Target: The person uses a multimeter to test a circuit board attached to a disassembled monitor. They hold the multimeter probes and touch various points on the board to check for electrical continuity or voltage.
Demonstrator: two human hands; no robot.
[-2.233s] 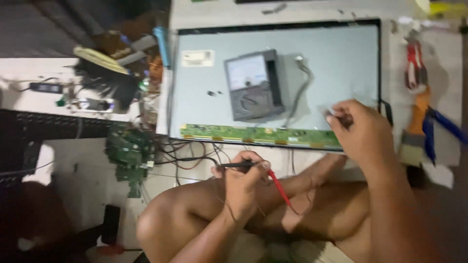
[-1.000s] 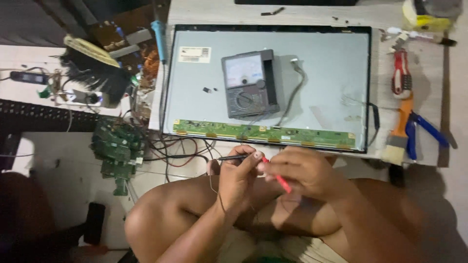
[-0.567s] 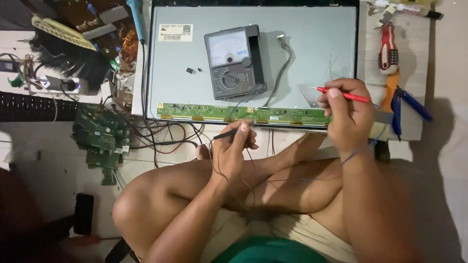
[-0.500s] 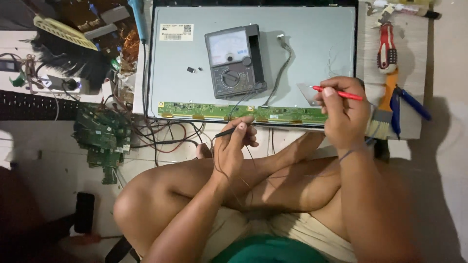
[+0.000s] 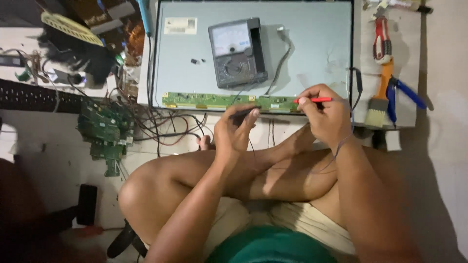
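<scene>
the person is sitting cross-legged at the near edge of a large grey flat display panel [image 5: 312, 53] lying face down, and is probing the long narrow green circuit strip [image 5: 214, 101] running along that near edge. the left hand [image 5: 234, 134] is closing around a slim black test probe [image 5: 245, 112], pinching it pen-style with its tip pointing right and hovering just beside the middle of the strip; whether the tip is touching a pad is too small to tell. the right hand [image 5: 327, 117] is gripping a thin red test probe [image 5: 314, 100] the same way, its point aiming left at the right end of the strip. the grey analogue multimeter with a round dial [image 5: 237, 52] is resting on the panel just beyond, its leads trailing down to the hands. for a clean reading, both hands seem best braced against the panel edge, so that each tip is landing on one point only and not bridging neighbours, with the meter face kept in view. a flat paint brush with an orange handle [image 5: 381, 95] and blue-handled pliers [image 5: 402, 95] are lying at the right; a loose green circuit board with tangled wires [image 5: 105, 131] is sitting at the left.
</scene>
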